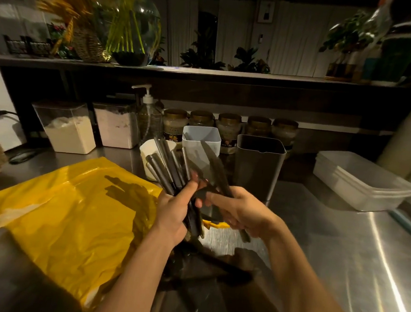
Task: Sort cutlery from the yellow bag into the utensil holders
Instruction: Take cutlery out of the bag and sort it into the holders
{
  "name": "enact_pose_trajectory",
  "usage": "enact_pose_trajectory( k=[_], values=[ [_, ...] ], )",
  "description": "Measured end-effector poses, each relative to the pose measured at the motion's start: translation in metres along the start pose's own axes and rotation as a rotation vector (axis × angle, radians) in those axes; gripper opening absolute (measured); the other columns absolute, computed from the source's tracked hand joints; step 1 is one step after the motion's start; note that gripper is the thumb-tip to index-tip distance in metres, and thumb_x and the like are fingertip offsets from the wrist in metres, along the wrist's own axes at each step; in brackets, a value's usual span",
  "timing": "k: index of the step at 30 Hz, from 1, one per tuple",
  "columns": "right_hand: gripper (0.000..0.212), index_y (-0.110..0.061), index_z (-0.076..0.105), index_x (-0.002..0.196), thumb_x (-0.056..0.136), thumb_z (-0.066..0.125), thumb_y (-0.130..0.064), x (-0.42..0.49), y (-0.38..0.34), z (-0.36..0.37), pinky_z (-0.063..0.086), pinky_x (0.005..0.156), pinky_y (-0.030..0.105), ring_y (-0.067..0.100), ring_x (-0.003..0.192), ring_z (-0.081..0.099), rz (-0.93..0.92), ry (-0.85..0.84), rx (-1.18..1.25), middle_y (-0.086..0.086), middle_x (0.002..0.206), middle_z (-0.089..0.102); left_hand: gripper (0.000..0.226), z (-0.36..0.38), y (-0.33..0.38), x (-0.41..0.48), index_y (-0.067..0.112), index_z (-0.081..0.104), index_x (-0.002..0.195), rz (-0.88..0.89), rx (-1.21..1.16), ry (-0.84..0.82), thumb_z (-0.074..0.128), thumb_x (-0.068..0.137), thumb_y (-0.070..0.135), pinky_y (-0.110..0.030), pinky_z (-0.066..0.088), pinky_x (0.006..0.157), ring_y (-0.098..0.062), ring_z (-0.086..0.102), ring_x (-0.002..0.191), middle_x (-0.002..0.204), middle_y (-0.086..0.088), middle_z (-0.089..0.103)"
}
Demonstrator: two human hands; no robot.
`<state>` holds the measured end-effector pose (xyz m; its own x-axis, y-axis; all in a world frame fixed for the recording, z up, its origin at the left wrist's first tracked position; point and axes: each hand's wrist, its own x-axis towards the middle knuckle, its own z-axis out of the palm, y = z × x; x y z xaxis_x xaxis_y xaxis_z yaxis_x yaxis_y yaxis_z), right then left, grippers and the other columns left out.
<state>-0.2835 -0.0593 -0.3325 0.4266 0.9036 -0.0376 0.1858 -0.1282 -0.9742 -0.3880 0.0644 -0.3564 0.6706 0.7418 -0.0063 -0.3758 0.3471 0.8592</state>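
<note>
My left hand (174,212) grips a fanned bundle of dark-handled cutlery (167,165), handles pointing up and away. My right hand (239,211) holds one dark knife (213,166) drawn out of the bundle, its blade blurred. The yellow bag (72,209) lies flat on the steel counter to the left. Behind the hands stand three utensil holders: a cream one (148,149) partly hidden by the cutlery, a white square one (202,137) and a grey square one (259,165).
A stack of white plastic tubs (362,180) sits at the right. Two clear canisters of powder (66,126), a pump bottle (148,117) and a row of jars (229,125) line the back. A dark shelf with plants runs above.
</note>
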Motion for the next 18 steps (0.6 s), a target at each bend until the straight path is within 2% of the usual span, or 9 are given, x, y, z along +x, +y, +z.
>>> enact_pose_trajectory(
  k=[2,4,5,7,9,12,15,18],
  values=[
    [0.026,0.0,0.064,0.101,0.104,0.055,-0.024,0.002,0.0,0.002,0.036,0.047,0.029,0.021,0.049,0.05,-0.042,0.16,0.076,0.01,0.062,0.055,0.012,-0.001,-0.002,0.0,0.013,0.075,0.099,0.01,0.039,-0.013,0.073,0.089,0.02,-0.025,0.046,0.054,-0.012,0.056,0.058,0.09,-0.008,0.076],
    [0.021,0.0,0.065,0.109,0.105,0.051,-0.015,0.002,-0.001,0.001,0.055,0.064,0.034,0.026,0.069,0.069,-0.07,0.239,0.174,0.017,0.083,0.068,0.013,-0.001,-0.003,0.0,0.011,0.075,0.099,0.016,0.071,-0.035,0.073,0.089,0.019,-0.023,0.044,0.049,-0.012,0.051,0.053,0.077,-0.005,0.068],
    [0.02,-0.001,0.064,0.115,0.105,0.05,-0.011,0.001,-0.002,0.001,0.056,0.066,0.034,0.023,0.071,0.069,-0.085,0.26,0.21,0.017,0.085,0.066,0.014,0.0,-0.003,-0.001,0.009,0.074,0.1,0.022,0.086,-0.064,0.072,0.089,0.017,-0.022,0.042,0.047,-0.011,0.05,0.052,0.073,-0.005,0.064],
    [0.02,-0.005,0.065,0.117,0.105,0.049,-0.012,0.001,-0.008,0.006,0.043,0.053,0.025,0.014,0.057,0.053,-0.127,0.271,0.245,0.01,0.073,0.052,0.014,0.001,-0.005,-0.003,0.005,0.072,0.102,0.033,0.155,-0.13,0.069,0.092,0.014,-0.022,0.042,0.045,-0.011,0.05,0.051,0.07,-0.004,0.061],
    [0.019,-0.003,0.067,0.1,0.103,0.056,-0.018,0.002,-0.015,0.013,0.034,0.046,0.02,0.009,0.049,0.044,-0.176,0.256,0.216,0.006,0.065,0.05,0.009,0.002,-0.007,-0.004,0.003,0.07,0.099,0.033,0.23,-0.198,0.065,0.095,0.01,-0.024,0.042,0.046,-0.011,0.051,0.051,0.07,-0.005,0.061],
    [0.024,0.002,0.068,0.085,0.094,0.072,-0.019,0.007,-0.025,0.022,0.037,0.039,0.015,0.006,0.042,0.051,-0.181,0.323,0.169,0.007,0.059,0.058,0.007,0.002,-0.007,-0.005,0.005,0.068,0.092,0.033,0.29,-0.247,0.063,0.096,0.007,-0.026,0.04,0.047,-0.012,0.048,0.049,0.068,-0.005,0.059],
    [0.019,-0.002,0.069,0.083,0.091,0.075,-0.018,0.011,-0.031,0.023,0.038,0.039,0.013,0.002,0.042,0.056,-0.165,0.305,0.177,-0.005,0.055,0.063,0.002,0.0,-0.006,-0.006,0.005,0.069,0.093,0.043,0.308,-0.286,0.066,0.094,0.005,-0.025,0.039,0.045,-0.012,0.047,0.048,0.067,-0.006,0.059],
    [0.019,-0.005,0.066,0.08,0.092,0.074,-0.018,0.014,-0.035,0.02,0.039,0.039,0.021,0.012,0.041,0.055,-0.162,0.241,0.174,-0.001,0.054,0.062,0.007,0.0,-0.003,-0.007,0.007,0.071,0.099,0.067,0.263,-0.307,0.067,0.093,0.01,-0.023,0.041,0.045,-0.011,0.054,0.053,0.071,-0.006,0.063]
  ],
)
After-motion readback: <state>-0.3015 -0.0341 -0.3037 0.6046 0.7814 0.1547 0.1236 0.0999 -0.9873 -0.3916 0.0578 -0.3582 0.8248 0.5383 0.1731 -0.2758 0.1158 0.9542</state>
